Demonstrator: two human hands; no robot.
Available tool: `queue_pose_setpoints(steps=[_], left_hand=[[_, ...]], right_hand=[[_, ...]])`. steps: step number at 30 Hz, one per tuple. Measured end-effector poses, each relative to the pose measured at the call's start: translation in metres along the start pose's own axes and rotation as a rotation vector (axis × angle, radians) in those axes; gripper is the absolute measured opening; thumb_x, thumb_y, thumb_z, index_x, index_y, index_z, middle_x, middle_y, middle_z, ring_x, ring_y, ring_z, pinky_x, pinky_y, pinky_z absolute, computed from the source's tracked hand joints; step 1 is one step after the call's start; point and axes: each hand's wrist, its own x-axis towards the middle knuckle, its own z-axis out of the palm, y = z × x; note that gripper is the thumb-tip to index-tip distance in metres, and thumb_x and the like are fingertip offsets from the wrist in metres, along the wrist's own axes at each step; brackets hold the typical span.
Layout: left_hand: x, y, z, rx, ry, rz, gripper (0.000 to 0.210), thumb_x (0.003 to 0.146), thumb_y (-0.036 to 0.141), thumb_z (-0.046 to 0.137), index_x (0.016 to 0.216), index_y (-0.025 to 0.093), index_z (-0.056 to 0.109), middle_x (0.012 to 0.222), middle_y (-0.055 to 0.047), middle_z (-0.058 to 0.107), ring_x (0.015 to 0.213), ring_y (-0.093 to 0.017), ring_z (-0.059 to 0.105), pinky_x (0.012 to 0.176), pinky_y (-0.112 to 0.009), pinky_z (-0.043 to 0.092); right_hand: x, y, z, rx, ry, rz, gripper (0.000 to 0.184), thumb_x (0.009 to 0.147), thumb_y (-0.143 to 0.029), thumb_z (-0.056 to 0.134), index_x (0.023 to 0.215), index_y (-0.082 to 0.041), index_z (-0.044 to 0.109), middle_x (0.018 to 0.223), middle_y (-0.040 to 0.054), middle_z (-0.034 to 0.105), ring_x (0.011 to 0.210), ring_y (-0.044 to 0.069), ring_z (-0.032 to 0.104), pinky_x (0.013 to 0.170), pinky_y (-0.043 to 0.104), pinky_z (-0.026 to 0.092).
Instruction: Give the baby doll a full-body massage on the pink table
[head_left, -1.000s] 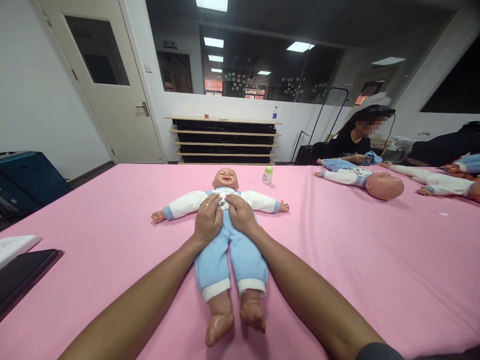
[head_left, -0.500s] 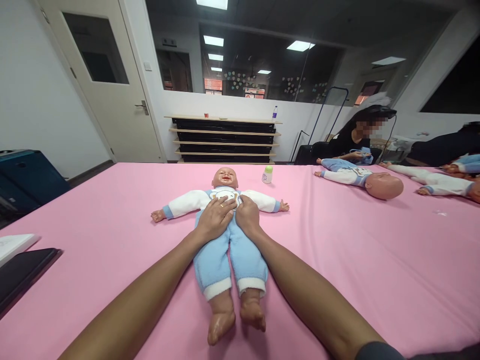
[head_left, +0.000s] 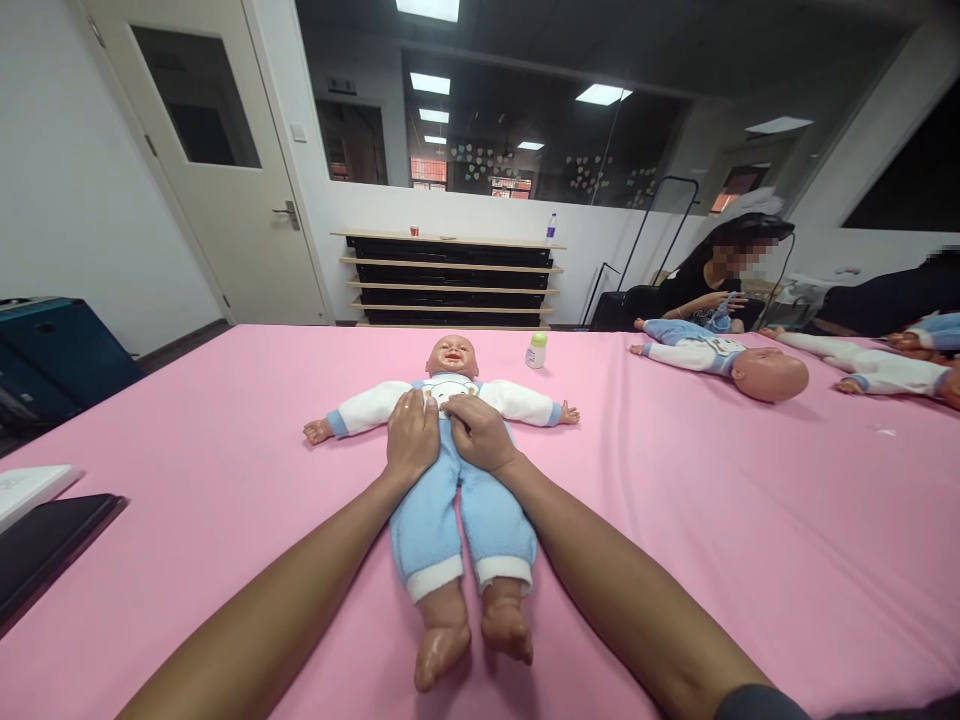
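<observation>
A baby doll (head_left: 465,500) in a white top and light-blue trousers lies face up on the pink-covered table (head_left: 225,480), arms spread and feet towards me. My left hand (head_left: 412,437) rests on the left side of its belly, fingers stretched towards its chest and thumb up. Across the middle of the belly lies my right hand (head_left: 481,433), its fingers curled in against the top. Whether it pinches any cloth is hidden. Beyond the doll's shoulder stands a small white bottle with a green cap (head_left: 536,350).
More dolls lie at the right, one with its bald head (head_left: 770,373) towards me. A co-worker (head_left: 709,285) sits behind them, handling light-blue cloth. A black flat case (head_left: 56,545) and a white box (head_left: 34,490) lie at the left edge. A shelf (head_left: 450,265) stands behind.
My left hand has shifted left off the belly's middle and turned more upright. My right hand has moved left across the belly, knuckles outward. The doll stays in place.
</observation>
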Motion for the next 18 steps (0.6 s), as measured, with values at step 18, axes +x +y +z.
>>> queue_pose_setpoints(steps=[18], left_hand=[[-0.006,0.02,-0.018,-0.085,0.007,0.345,0.045,0.097,0.033,0.037,0.14,0.019,0.042,0.146,-0.01,0.043,0.14,-0.024,0.032,0.116,-0.05,0.028]], right_hand=[[0.001,0.017,0.009,-0.118,-0.098,0.374,0.041,0.093,-0.033,0.046,0.131,-0.02,0.056,0.141,0.009,0.05,0.134,0.023,0.041,0.115,0.044,0.026]])
